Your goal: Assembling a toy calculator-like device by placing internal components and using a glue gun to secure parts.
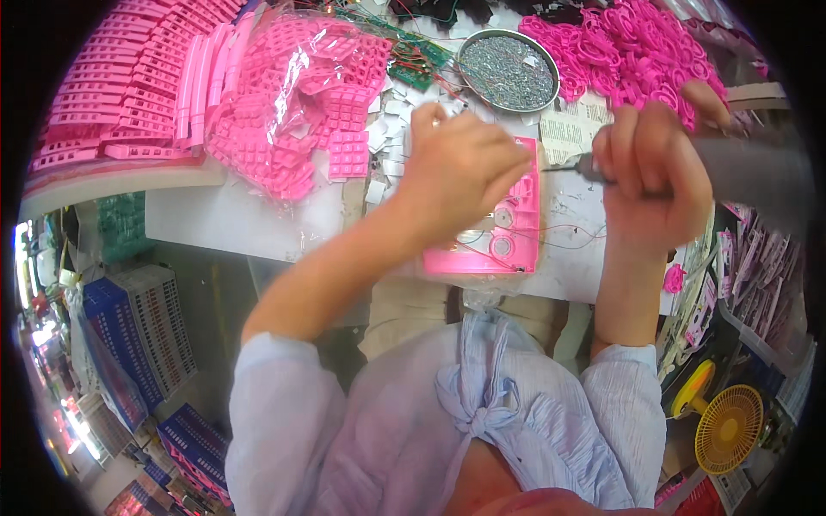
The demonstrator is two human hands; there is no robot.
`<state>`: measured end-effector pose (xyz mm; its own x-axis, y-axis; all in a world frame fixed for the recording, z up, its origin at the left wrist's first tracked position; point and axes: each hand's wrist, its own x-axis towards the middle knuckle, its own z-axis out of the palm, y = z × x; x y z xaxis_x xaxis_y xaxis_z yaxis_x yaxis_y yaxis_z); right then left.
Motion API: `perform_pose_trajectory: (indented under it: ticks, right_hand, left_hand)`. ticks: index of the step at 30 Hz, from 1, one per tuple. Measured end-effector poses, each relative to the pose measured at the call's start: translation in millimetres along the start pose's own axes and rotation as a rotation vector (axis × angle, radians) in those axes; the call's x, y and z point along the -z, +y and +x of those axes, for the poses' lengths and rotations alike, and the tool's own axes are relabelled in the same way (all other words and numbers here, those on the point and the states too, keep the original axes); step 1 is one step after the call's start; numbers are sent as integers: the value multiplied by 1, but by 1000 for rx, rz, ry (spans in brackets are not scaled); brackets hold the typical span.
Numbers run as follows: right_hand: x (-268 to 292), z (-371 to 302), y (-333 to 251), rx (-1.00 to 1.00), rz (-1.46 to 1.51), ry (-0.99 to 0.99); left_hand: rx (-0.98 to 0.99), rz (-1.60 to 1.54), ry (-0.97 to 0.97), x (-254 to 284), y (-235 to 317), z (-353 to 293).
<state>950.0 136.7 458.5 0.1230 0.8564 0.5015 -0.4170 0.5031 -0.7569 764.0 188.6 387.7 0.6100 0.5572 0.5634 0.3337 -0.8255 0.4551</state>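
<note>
On the table before me lies a pink plastic casing with round speaker-like parts and thin wires inside. My left hand is over its upper part, fingers curled together. What they pinch, if anything, is hidden. My right hand is wrapped round a grey power screwdriver, held sideways. Its thin bit points left, close to the casing's right edge and my left fingertips. The tool's body is smeared by motion. Whether the bit touches anything, I cannot tell.
A round tin of small screws stands behind the casing. Pink keypads in a plastic bag lie left, beside stacked pink strips. Pink rings are heaped far right. Green circuit boards and white paper pieces lie between.
</note>
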Motion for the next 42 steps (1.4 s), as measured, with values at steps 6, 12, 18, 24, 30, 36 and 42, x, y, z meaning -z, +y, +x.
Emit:
perform_pose_trajectory:
  ticks: [6,12,18,24,30,36,42]
  right_hand:
    - [-11,-10,1,-9,29,-226]
    - [-24,-14,14,-22,48,-108]
    - [-13,-10,22,15,-24,-169]
    - [12,7,57,-6,-151,54]
    - [11,5,72,-96,-352,57]
    - [24,-2,87,-15,-493,-22]
    - [36,37,68,-284,-186,-192]
  left_hand:
    - [131,-154,-4,2,14,-29]
    - [98,-200,66,-1,10,-30]
    - [92,63,121,-4,13,-28]
    - [140,235,-75,-15,-9,-26]
    - [176,217,-76,-15,-8,-27]
    - [166,142,-156,-13,-10,-18]
    - [60,56,-379,-2,-26,-3]
